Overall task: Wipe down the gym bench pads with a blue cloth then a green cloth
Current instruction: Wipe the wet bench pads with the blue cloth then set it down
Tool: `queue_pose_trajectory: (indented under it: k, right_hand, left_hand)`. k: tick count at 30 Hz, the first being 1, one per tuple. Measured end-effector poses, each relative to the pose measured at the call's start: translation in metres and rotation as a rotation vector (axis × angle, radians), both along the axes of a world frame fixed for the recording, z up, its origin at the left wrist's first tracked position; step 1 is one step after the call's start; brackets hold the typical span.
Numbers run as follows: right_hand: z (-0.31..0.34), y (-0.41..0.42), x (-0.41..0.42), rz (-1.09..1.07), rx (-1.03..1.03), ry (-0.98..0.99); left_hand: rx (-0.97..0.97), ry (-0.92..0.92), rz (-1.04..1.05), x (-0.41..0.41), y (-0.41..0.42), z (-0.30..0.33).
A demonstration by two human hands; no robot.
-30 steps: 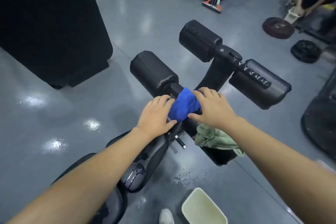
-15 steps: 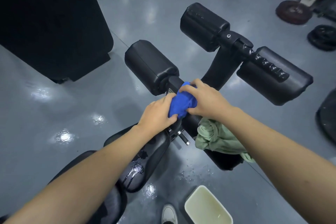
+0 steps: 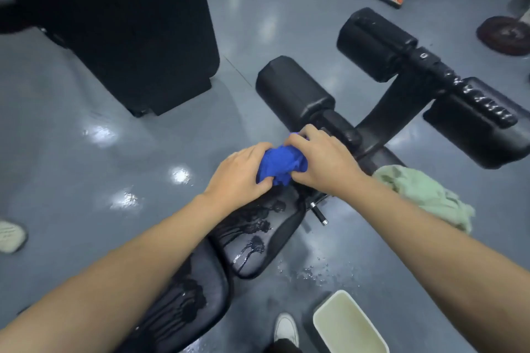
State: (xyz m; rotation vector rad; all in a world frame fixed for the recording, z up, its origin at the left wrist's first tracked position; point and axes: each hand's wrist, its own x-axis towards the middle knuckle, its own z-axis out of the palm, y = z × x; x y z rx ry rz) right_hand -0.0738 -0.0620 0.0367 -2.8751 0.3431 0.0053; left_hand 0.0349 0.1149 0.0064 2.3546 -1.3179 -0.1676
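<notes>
Both hands, the left hand (image 3: 238, 178) and the right hand (image 3: 321, 163), have fingers curled tight on the soft, wet-looking blue cloth (image 3: 282, 165), bunched above the wet seat pad (image 3: 258, 238); it should squash easily anywhere.

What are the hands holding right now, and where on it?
Both hands grip the bunched blue cloth: left hand on its left side, right hand on its right and top.

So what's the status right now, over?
Both hands, left hand and right hand, bunching the blue cloth at the seat pad. Green cloth waiting on the roller pad. Nothing blocking.
</notes>
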Motion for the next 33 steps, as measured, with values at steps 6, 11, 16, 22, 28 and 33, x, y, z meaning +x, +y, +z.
queue_pose_trajectory:
  k: [6,11,16,22,28,33]
  right_hand:
    - [-0.08,0.093,0.029,0.048,0.049,0.004]
    - [-0.159,0.138,0.051,0.116,0.053,-0.017]
    - [-0.227,0.164,0.065,0.137,0.026,-0.09]
    - [-0.297,0.17,0.063,0.158,-0.064,-0.054]
    - [-0.349,0.158,0.06,0.205,-0.277,-0.172]
    - [-0.364,0.148,0.067,0.293,-0.421,-0.263]
  left_hand:
    - [0.023,-0.014,0.032,0.025,0.1,-0.071]
    - [0.01,-0.006,0.11,0.035,0.155,-0.15]
    - [-0.038,-0.043,0.113,0.049,0.182,-0.221]
    - [-0.101,-0.153,0.055,0.053,0.194,-0.3]
    - [-0.168,-0.228,-0.02,0.063,0.182,-0.355]
    - [-0.193,-0.346,0.009,0.078,0.177,-0.37]
